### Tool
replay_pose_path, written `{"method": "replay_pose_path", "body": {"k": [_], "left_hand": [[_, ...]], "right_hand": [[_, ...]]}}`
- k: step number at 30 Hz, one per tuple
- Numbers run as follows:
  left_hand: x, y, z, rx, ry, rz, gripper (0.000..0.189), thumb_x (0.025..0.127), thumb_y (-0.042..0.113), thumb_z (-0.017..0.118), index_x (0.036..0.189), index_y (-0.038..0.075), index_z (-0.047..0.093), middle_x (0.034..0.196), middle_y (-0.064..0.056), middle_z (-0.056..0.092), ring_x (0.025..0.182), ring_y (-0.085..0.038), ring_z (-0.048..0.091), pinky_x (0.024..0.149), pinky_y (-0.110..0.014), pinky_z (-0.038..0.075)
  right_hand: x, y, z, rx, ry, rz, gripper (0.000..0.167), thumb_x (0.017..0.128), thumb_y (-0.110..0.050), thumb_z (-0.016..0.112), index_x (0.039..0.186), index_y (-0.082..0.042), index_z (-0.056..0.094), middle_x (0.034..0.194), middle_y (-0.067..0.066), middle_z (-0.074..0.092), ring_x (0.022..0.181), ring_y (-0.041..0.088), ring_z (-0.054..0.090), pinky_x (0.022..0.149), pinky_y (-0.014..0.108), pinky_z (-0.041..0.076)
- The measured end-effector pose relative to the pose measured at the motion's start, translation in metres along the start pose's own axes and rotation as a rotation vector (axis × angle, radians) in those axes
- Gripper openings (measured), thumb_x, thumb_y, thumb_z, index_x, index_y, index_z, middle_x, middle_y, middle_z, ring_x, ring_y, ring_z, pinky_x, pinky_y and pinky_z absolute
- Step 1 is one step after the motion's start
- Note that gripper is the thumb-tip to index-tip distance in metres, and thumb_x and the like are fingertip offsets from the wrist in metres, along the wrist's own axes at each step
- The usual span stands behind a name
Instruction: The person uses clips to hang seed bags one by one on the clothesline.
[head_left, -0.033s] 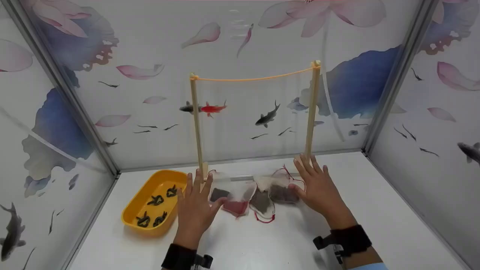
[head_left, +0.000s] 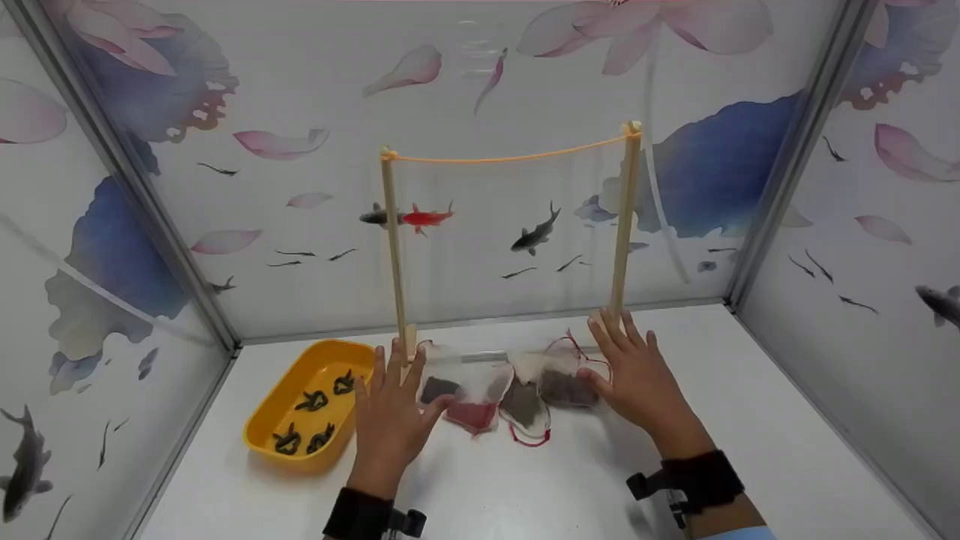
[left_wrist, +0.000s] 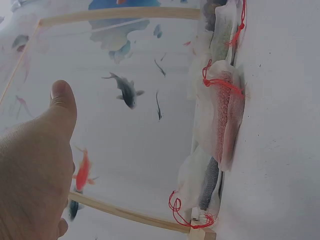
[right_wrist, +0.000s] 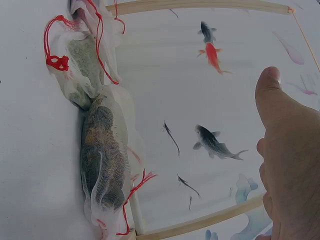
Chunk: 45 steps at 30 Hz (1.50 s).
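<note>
My left hand is held with its fingers spread, beside the left post and overlapping the left end of a row of sachets. My right hand, also spread and holding nothing, is by the right post. Between the hands lie several white mesh drawstring bags with red cords: one with dark filling, a red-filled one, a grey-green one and a dark brown one. The left wrist view shows the red-filled bag up close; the right wrist view shows the brown-filled bag with lumpy contents.
Behind the bags stand two wooden posts, left and right, joined at the top by an orange string. A yellow tray with several small dark knotted-looking pieces sits left. Printed panels enclose the white table.
</note>
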<state>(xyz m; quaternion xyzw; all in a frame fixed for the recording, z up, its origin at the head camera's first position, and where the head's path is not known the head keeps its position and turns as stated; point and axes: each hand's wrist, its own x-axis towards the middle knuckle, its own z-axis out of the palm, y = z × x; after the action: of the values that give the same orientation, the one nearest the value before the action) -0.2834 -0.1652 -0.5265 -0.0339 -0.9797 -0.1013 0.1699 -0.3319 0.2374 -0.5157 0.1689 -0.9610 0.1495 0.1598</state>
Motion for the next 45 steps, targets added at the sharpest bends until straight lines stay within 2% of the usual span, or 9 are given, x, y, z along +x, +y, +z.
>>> {"method": "replay_pose_path", "body": {"k": [6, 10, 15, 20, 23, 25, 30, 39, 45], "left_hand": [[0.002, -0.001, -0.003, -0.009, -0.004, 0.004, 0.096, 0.103, 0.083, 0.056, 0.181, 0.033, 0.032, 0.192, -0.01, 0.018, 0.178, -0.041, 0.019, 0.136, -0.079, 0.019], [0.005, -0.012, -0.013, -0.106, -0.02, -0.031, 0.088, 0.108, 0.076, 0.054, 0.179, 0.024, 0.039, 0.189, -0.015, 0.027, 0.176, -0.045, 0.024, 0.136, -0.078, 0.021], [0.016, -0.054, -0.036, -0.192, -0.065, -0.145, 0.068, 0.119, 0.053, 0.054, 0.166, 0.004, 0.055, 0.169, -0.028, 0.054, 0.156, -0.053, 0.05, 0.124, -0.075, 0.044], [0.027, -0.11, -0.057, -0.153, -0.263, -0.252, 0.058, 0.118, 0.036, 0.061, 0.156, -0.007, 0.061, 0.144, -0.032, 0.07, 0.118, -0.047, 0.072, 0.094, -0.058, 0.064], [0.028, -0.133, -0.063, -0.132, -0.367, -0.289, 0.052, 0.109, 0.03, 0.076, 0.141, -0.01, 0.07, 0.117, -0.026, 0.078, 0.09, -0.036, 0.071, 0.072, -0.044, 0.061], [0.027, -0.141, -0.064, -0.131, -0.419, -0.316, 0.045, 0.102, 0.028, 0.085, 0.126, -0.009, 0.075, 0.099, -0.018, 0.074, 0.083, -0.031, 0.066, 0.068, -0.04, 0.057], [0.018, -0.144, -0.063, -0.091, -0.478, -0.309, 0.031, 0.087, 0.017, 0.094, 0.104, 0.0, 0.074, 0.09, -0.012, 0.067, 0.084, -0.029, 0.063, 0.073, -0.039, 0.056], [0.011, -0.14, -0.053, -0.034, -0.444, -0.228, 0.013, 0.086, 0.005, 0.084, 0.089, 0.003, 0.071, 0.08, -0.009, 0.065, 0.075, -0.026, 0.059, 0.067, -0.035, 0.05], [0.016, -0.145, -0.048, -0.165, -0.443, -0.29, 0.016, 0.089, 0.004, 0.086, 0.098, 0.002, 0.073, 0.087, -0.011, 0.067, 0.078, -0.027, 0.065, 0.066, -0.035, 0.057]], "right_hand": [[0.002, 0.0, -0.003, 0.006, 0.005, 0.013, 0.092, 0.11, -0.06, 0.066, 0.181, -0.014, 0.028, 0.189, 0.016, 0.024, 0.177, 0.047, 0.015, 0.134, 0.082, 0.019], [0.002, 0.001, -0.007, 0.042, 0.026, 0.028, 0.082, 0.112, -0.054, 0.067, 0.178, -0.013, 0.038, 0.186, 0.016, 0.033, 0.174, 0.048, 0.025, 0.132, 0.082, 0.024], [0.003, -0.003, -0.012, 0.122, 0.05, 0.02, 0.069, 0.114, -0.051, 0.066, 0.169, -0.012, 0.055, 0.174, 0.016, 0.054, 0.162, 0.046, 0.049, 0.129, 0.072, 0.041], [0.007, -0.024, -0.017, 0.195, 0.008, 0.022, 0.061, 0.113, -0.054, 0.065, 0.162, -0.017, 0.064, 0.162, 0.017, 0.066, 0.152, 0.045, 0.06, 0.123, 0.069, 0.049], [0.012, -0.042, -0.018, 0.222, -0.045, -0.003, 0.058, 0.112, -0.055, 0.066, 0.158, -0.019, 0.068, 0.158, 0.015, 0.07, 0.151, 0.044, 0.063, 0.123, 0.069, 0.05], [0.015, -0.053, -0.016, 0.233, -0.067, -0.047, 0.056, 0.113, -0.054, 0.066, 0.154, -0.018, 0.071, 0.154, 0.012, 0.073, 0.146, 0.04, 0.067, 0.121, 0.067, 0.052], [0.021, -0.074, -0.007, 0.233, -0.098, -0.175, 0.05, 0.114, -0.051, 0.064, 0.148, -0.015, 0.075, 0.139, 0.01, 0.08, 0.125, 0.033, 0.077, 0.11, 0.059, 0.062], [0.017, -0.072, 0.002, 0.26, -0.159, -0.195, 0.044, 0.114, -0.045, 0.068, 0.144, -0.015, 0.077, 0.141, 0.009, 0.08, 0.13, 0.032, 0.076, 0.112, 0.058, 0.062], [0.016, -0.065, 0.001, 0.268, -0.145, -0.203, 0.043, 0.114, -0.043, 0.069, 0.144, -0.013, 0.077, 0.139, 0.008, 0.08, 0.128, 0.031, 0.077, 0.109, 0.056, 0.063]]}}
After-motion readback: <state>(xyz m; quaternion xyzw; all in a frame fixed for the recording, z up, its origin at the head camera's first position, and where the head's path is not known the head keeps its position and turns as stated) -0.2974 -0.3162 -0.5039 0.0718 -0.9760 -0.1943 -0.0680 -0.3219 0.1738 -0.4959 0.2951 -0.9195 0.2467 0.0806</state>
